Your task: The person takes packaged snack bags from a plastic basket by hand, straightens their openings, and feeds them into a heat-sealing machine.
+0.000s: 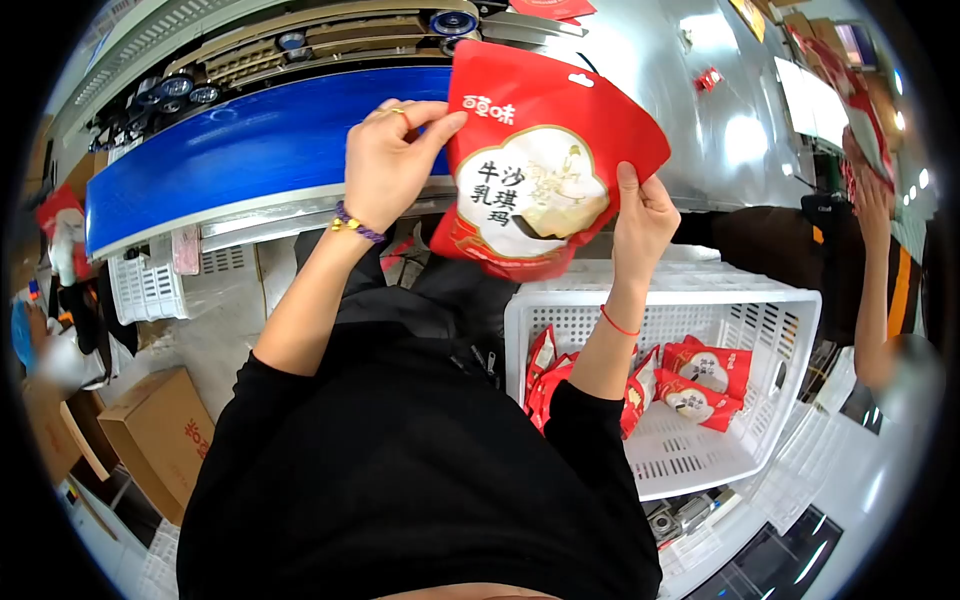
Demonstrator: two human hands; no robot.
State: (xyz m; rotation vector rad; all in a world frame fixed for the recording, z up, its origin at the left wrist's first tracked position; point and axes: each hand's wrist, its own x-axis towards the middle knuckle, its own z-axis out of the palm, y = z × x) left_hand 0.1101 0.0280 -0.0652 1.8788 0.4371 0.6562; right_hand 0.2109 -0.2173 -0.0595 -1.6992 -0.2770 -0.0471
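A red snack pouch [530, 165] with a white label and Chinese lettering is held up in front of me, its printed face toward the camera. My left hand [392, 150] pinches its left edge near the top, thumb and fingers together. On the opposite edge, my right hand [643, 215] grips the pouch lower down. The pouch looks filled out, with its hang hole at the top. Below my right forearm stands a white plastic crate [660, 283] with several similar red pouches [705, 385] lying in it.
A blue conveyor belt [270, 150] runs in front of me on the left. To its right is a shiny metal table [690, 120] with a small red packet [708, 80]. A cardboard box [160, 435] stands at lower left. Another person's arm [872, 260] shows at far right.
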